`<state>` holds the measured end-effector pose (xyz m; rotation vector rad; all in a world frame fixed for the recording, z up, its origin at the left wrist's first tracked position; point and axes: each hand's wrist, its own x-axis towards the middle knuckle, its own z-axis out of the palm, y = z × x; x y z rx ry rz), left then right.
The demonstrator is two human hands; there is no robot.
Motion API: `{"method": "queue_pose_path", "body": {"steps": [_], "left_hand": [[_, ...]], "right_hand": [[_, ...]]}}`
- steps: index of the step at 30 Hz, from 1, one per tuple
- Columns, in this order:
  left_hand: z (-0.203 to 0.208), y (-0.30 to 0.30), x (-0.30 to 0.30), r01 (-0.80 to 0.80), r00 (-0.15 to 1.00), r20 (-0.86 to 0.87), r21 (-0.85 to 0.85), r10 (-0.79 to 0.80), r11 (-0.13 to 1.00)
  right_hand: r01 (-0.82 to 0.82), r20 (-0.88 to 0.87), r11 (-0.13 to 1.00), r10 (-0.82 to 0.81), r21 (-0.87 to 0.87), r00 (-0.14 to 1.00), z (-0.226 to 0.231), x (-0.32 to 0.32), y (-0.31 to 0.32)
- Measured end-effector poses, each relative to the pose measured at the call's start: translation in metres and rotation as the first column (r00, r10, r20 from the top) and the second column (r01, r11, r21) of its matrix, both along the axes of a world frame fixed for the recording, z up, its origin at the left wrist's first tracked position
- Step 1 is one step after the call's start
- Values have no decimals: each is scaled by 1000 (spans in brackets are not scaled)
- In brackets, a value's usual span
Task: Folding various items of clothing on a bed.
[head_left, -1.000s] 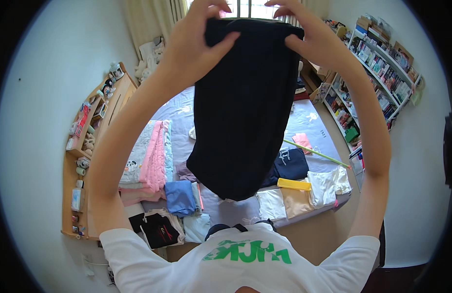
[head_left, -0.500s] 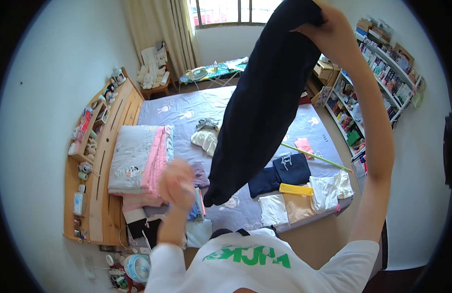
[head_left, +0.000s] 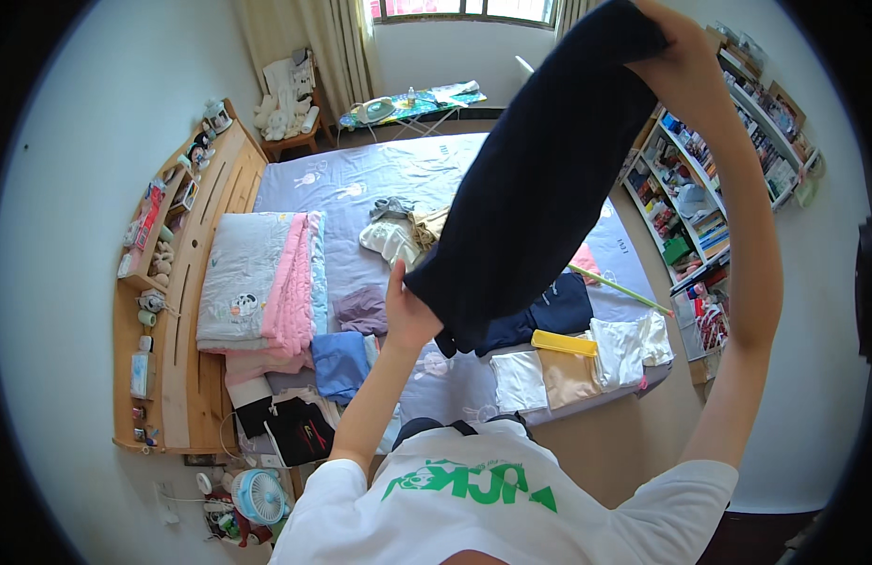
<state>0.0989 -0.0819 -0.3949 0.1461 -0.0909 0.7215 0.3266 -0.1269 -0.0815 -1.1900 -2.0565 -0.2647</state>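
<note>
A long dark navy garment [head_left: 549, 179] stretches slantwise above the bed, its cut too bunched to name. My right hand [head_left: 681, 66] is raised at the upper right and closed round the garment's top end. Lower down, my left hand [head_left: 414, 306] grips the bottom left edge, thumb up and fingers partly hidden by the cloth. Under the garment lies a folded navy piece of clothing [head_left: 563, 306] on the bed [head_left: 360, 165]. Beside it are a yellow case-like object [head_left: 564, 344], a beige folded garment [head_left: 570, 379] and white folded clothes [head_left: 521, 381].
At the left, a folded quilt [head_left: 247, 282] lies by the wooden headboard [head_left: 186, 320], near blue clothing [head_left: 340, 367] and purple clothing [head_left: 360, 309]. A green stick [head_left: 619, 288] crosses the bed's right side. Beyond stand an ironing board [head_left: 426, 108] and bookshelves [head_left: 685, 179].
My left hand has moved right and up from beside the garment and taken hold of its lower edge. The garment's lower end has swung up and wider; my right hand still holds the top.
</note>
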Motion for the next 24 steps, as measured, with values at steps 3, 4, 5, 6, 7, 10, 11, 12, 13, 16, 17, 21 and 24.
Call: {"method": "queue_pose_path", "body": {"steps": [3, 4, 5, 6, 7, 10, 11, 12, 13, 16, 17, 21, 24], "left_hand": [[-34, -13, -3, 170, 978, 82, 209, -190, 963], [-39, -16, -5, 172, 978, 83, 206, -192, 963], [-36, -21, -8, 113, 986, 78, 324, -146, 939], [-30, -25, -13, 53, 992, 80, 438, -97, 897], [-21, -28, -21, -14, 999, 39, 523, -8, 852], [3, -20, -37, 142, 863, -491, 459, 117, 877], [13, -18, -37, 86, 931, -341, 559, 134, 824], [24, -15, -36, 90, 932, -340, 558, 129, 825], [36, -11, -34, 74, 845, -475, 558, 245, 827], [52, 1, -43, -2, 716, -601, 507, 355, 862], [56, 5, -47, -43, 733, -590, 457, 339, 888], [64, 17, -49, 117, 969, -245, 356, -28, 927], [63, 10, -45, 35, 872, -429, 535, 236, 844]], "right_hand": [[29, -19, 1000, -29, -9, 999, 0, 20, -7], [51, -22, 999, -51, -7, 998, -1, 27, -10], [71, -30, 997, -71, -5, 997, -3, 34, -12], [89, -37, 996, -89, -3, 995, -5, 40, -14], [105, -45, 994, -105, -2, 993, -7, 47, -15], [202, -43, 979, -201, 17, 979, -2, 71, -35], [198, -46, 980, -197, 18, 979, -3, 81, -36], [244, -55, 970, -245, -22, 968, -2, 93, -38], [291, -61, 955, -294, -60, 954, 0, 102, -40], [342, -107, 932, -355, -120, 929, -16, 98, -27], [383, -132, 915, -398, -129, 908, -16, 91, -28], [364, -95, 924, -375, -116, 922, -10, 72, -33], [315, -50, 941, -323, -121, 945, -5, 59, -27]]}}
